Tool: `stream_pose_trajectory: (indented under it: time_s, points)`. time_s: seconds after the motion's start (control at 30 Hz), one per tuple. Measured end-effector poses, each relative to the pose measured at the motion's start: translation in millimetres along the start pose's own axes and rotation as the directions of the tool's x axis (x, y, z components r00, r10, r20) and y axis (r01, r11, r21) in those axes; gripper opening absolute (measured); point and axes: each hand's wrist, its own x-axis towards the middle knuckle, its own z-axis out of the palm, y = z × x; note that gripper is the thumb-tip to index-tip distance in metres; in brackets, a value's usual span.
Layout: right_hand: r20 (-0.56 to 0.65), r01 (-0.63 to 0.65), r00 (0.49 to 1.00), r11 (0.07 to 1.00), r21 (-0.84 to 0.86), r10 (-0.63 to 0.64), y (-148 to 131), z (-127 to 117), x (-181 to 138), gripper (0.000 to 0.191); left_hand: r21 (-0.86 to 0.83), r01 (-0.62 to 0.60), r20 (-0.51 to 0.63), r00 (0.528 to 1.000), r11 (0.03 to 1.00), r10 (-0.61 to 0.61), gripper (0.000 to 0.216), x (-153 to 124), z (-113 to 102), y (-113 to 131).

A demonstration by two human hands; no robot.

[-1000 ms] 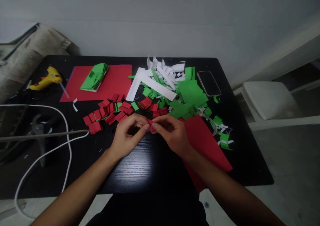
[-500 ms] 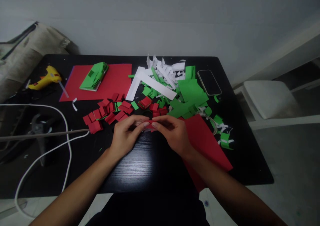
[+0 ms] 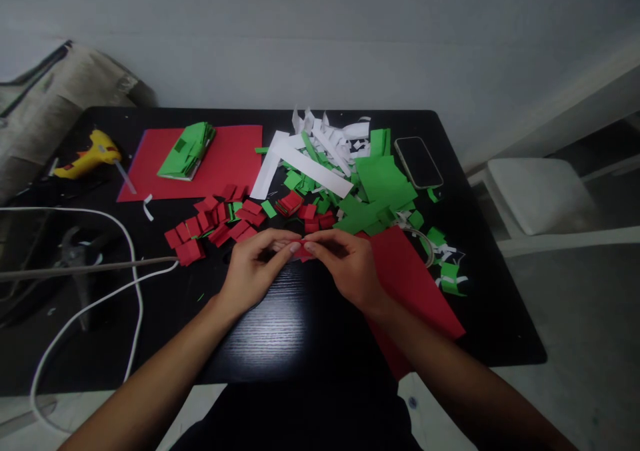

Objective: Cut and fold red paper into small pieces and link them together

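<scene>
Between my fingertips is a small red paper piece [image 3: 303,254], mostly covered by the fingers. My left hand [image 3: 255,261] pinches its left side with thumb and forefinger. On the other side my right hand [image 3: 347,264] pinches it the same way, the two thumbs close together. Just beyond the hands lie several folded red paper pieces [image 3: 190,251], some with green ones among them. A larger red sheet [image 3: 417,291] lies partly under my right wrist and forearm.
White paper strips [image 3: 313,168] and green paper scraps [image 3: 385,188] are heaped at the back. A phone [image 3: 419,162] lies at the right. Leftward are a yellow glue gun [image 3: 90,154], a green paper bundle [image 3: 187,151] on a red sheet [image 3: 235,161], pliers [image 3: 77,258] and a white cable [image 3: 135,284].
The red paper piece has tilted a little between my fingers, so more of it shows below the thumbs. My hands have hardly moved.
</scene>
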Motion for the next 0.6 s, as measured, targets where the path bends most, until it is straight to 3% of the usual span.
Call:
stream_pose_trajectory:
  time_s: [0.6]
  points:
    - [0.026,-0.017,0.999,0.999,-0.039,0.018,0.0,0.3,-1.8,0.009,-0.04,0.033,-0.001,0.999,0.999,-0.034,0.012,1.3,1.0,1.8]
